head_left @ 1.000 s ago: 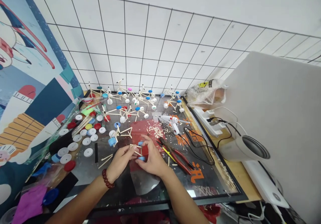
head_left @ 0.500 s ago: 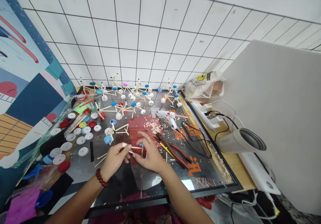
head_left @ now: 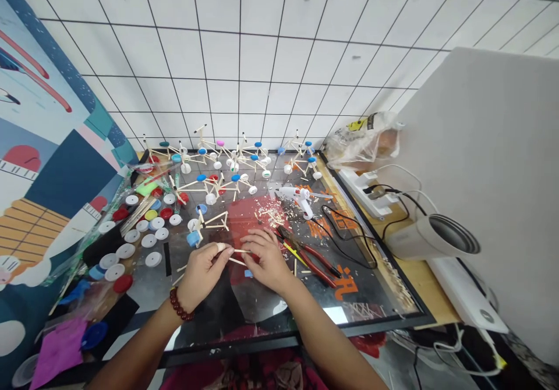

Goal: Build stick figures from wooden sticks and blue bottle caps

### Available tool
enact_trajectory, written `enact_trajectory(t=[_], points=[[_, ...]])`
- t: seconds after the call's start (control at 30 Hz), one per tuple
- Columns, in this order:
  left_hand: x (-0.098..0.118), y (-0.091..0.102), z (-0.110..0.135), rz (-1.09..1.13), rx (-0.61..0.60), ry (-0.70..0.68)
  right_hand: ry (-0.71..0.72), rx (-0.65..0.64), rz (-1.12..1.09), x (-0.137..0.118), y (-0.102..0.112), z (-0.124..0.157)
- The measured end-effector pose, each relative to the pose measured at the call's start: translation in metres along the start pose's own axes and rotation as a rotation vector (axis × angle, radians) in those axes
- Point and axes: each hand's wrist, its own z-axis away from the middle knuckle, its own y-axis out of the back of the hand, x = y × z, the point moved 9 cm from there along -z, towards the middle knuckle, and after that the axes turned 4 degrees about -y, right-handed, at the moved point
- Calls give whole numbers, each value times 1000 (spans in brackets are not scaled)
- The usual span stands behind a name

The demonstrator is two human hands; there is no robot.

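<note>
My left hand, with a beaded bracelet at the wrist and a pale wrap on one finger, pinches thin wooden sticks that reach out to the right. The fingers of my right hand are bent together round the far end of the upper stick; the exact contact is partly hidden. A small blue piece shows just under my right hand. Beyond my left hand stands a small stick frame with a light-blue bottle cap on it. Two-handled pliers with red grips lie right of my right hand.
Several stick-and-cap bicycle models stand along the back. A white glue gun with a black cord lies near wood crumbs. Loose bottle caps cover the left side. At right are a power strip and a grey-white cylinder.
My right hand has turned palm-down, and its raised, spread fingers have come together at the stick's end. My left hand keeps its pinch. The whole view has shifted slightly.
</note>
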Motion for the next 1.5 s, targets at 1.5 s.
enact_trajectory(t=[1.5], points=[[-4, 29, -45, -113, -341, -195, -59, 79, -7, 7, 12, -1]])
